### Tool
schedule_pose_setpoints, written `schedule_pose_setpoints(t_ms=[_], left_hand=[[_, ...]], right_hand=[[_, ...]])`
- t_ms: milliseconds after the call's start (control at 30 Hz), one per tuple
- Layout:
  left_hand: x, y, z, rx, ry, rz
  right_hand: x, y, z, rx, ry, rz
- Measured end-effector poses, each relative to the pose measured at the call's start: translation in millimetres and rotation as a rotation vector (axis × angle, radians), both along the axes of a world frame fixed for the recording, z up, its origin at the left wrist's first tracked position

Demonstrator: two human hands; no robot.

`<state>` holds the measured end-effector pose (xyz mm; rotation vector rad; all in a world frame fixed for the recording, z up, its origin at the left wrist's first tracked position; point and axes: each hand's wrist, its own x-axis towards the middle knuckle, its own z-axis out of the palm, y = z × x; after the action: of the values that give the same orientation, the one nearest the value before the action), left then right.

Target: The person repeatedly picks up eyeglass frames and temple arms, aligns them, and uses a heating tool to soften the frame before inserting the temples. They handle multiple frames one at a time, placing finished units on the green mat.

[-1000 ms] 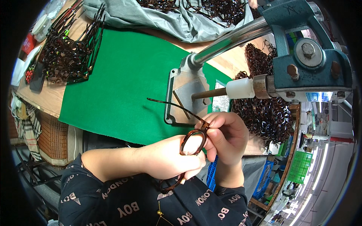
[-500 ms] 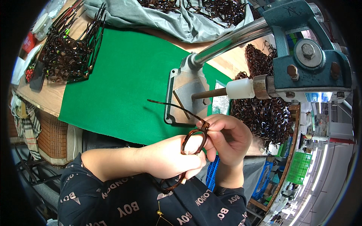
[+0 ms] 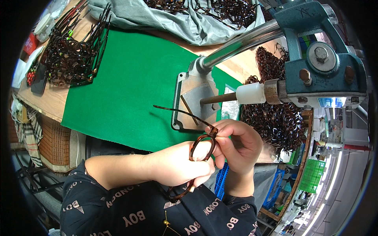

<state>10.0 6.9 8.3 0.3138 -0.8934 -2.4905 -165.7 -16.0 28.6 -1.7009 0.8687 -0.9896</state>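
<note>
A brown tortoiseshell eyeglass frame is held upright on its side between my two hands, in front of my body. My left hand grips it around the bridge and the lower rim, fingers closed. At the hinge corner, my right hand pinches the frame between thumb and fingers. One temple arm sticks out leftward over the green mat. Part of the lower rim is hidden behind my left fingers. Beyond my hands stands a hand press with a metal base plate.
A bundle of dark eyeglass frames lies at the far left. More frames are heaped right of the press and on a grey cloth at the back. A small clear bag lies beside the base. A blue plastic strip shows below my hands.
</note>
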Motion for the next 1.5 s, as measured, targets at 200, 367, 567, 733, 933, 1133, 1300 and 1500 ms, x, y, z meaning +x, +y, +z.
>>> schedule_pose_setpoints(t_ms=[200, 367, 567, 733, 933, 1133, 1300, 1500], left_hand=[[-2.1, 0.8, -3.7, 0.021, 0.023, 0.013], [-3.0, 0.9, -4.4, 0.001, 0.016, 0.0], [-1.3, -0.1, -1.1, 0.011, 0.044, -0.028], [-0.4, -2.6, 3.1, -0.032, 0.06, -0.019], [0.8, -22.5, 33.3, -0.095, -0.044, 0.068], [-13.9, -55.4, 49.9, -0.22, -0.112, 0.132], [-27.7, -66.8, 50.4, -0.207, -0.142, 0.116], [-37.3, -67.8, 45.7, -0.154, -0.062, 0.118]], right_hand=[[0.5, 3.3, -1.9, 0.046, 0.016, -0.073], [-2.5, 3.6, 0.7, -0.001, 0.121, -0.075], [-5.8, 1.7, -4.5, -0.031, 0.08, -0.049], [1.9, 4.0, -9.3, 0.073, -0.201, -0.045], [-2.8, -5.1, 14.7, -0.193, -0.196, -0.117], [-16.8, -2.7, 36.0, -0.404, -0.244, -0.328], [-38.5, -2.1, 50.9, -0.591, -0.161, -0.352], [-64.2, -5.6, 108.4, -0.826, 0.009, -0.198]])
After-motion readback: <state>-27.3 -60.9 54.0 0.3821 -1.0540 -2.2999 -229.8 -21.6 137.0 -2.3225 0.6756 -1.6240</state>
